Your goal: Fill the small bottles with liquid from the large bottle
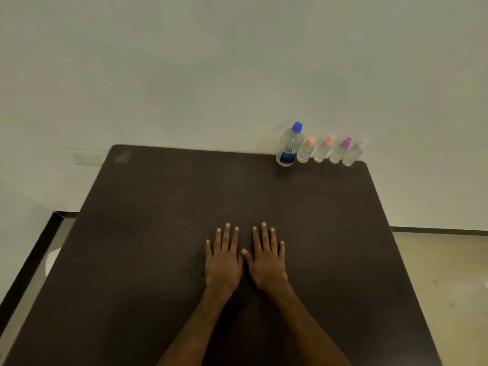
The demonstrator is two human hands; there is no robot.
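Observation:
A large clear bottle [289, 145] with a blue cap and blue label stands upright at the far right corner of the dark table [158, 233]. Right of it stands a row of several small clear bottles: two with orange caps [305, 151] [322, 150], one with a purple cap [340, 151] and one with a clear cap [353, 154]. All caps are on. My left hand [224, 262] and my right hand [266, 261] lie flat on the table side by side, palms down, fingers spread, thumbs touching, well short of the bottles and holding nothing.
A pale wall [237, 62] rises right behind the table and the bottles. Light floor [449, 286] shows past the table's right edge, and a dark-edged surface [31, 260] lies lower at the left.

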